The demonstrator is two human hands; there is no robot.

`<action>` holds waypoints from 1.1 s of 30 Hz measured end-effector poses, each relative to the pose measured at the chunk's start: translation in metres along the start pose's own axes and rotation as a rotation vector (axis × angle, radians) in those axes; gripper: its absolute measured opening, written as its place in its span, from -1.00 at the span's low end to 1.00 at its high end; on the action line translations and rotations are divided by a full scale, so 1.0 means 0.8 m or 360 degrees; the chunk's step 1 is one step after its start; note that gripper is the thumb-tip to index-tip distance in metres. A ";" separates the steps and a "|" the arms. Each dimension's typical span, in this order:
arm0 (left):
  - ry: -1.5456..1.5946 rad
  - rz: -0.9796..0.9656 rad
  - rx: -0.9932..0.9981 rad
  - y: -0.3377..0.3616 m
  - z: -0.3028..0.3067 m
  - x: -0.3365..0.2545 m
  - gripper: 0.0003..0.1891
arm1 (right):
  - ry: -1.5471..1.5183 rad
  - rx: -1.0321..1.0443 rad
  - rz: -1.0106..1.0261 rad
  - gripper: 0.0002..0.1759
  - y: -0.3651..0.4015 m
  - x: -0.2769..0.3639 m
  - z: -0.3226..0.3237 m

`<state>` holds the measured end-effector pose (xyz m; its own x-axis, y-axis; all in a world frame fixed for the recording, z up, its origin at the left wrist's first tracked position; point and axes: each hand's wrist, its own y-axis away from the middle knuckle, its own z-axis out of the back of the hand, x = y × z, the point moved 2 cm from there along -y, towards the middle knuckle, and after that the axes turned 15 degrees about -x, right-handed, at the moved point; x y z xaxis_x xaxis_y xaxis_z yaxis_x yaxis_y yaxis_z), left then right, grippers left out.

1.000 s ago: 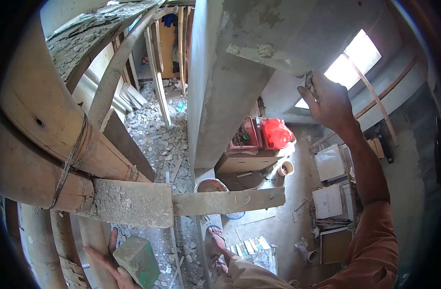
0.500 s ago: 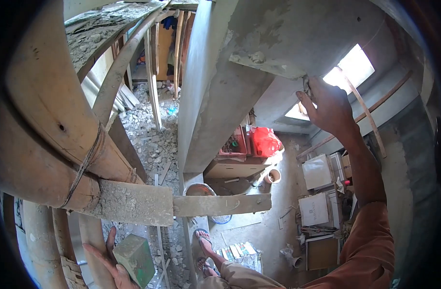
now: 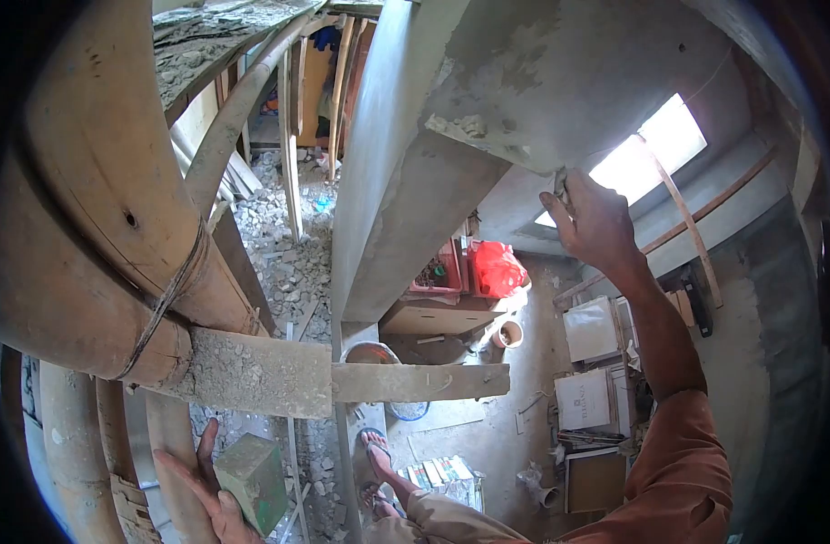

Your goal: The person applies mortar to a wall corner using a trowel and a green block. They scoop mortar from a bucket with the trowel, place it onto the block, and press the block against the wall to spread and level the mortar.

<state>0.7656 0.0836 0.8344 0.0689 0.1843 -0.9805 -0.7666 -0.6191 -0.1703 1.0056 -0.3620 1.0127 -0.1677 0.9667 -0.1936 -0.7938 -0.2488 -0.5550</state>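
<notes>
My right hand is raised and closed around the handle of a trowel, largely hidden by my fingers. Its thin blade lies along the lower corner of the grey plastered beam, with lumps of wet mortar along that edge. Low on the left, my left hand has a cement-dusted green block against its palm side. Two of its fingers stretch out by a bamboo pole, and one bends at the block's side; the rest of the grip is hidden.
Thick bamboo poles tied with wire fill the left side. A cement-caked board crosses in front of me. Far below are rubble, my sandalled feet, a red plastic bag, white boxes and a bucket.
My right hand and the trowel have moved slightly down and left along the beam's edge. My left hand and the block stay almost where they were; the view has shifted a little.
</notes>
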 end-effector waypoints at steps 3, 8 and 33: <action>0.0009 -0.0059 -0.0005 -0.001 0.003 0.009 0.03 | -0.0019 0.0012 0.0043 -0.59 -0.010 -0.001 -0.005; -0.0062 -0.0056 0.0000 -0.003 0.008 0.014 0.07 | -0.0257 0.0052 0.0162 -0.63 -0.064 -0.043 -0.008; 0.0070 0.0104 0.0033 0.000 0.006 0.012 0.08 | -0.0604 0.0006 -0.0261 -0.65 -0.041 -0.020 -0.028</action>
<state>0.7628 0.0892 0.8257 0.0458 0.1098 -0.9929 -0.7835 -0.6127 -0.1039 1.0475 -0.3705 1.0164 -0.2419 0.9474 0.2095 -0.8300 -0.0902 -0.5504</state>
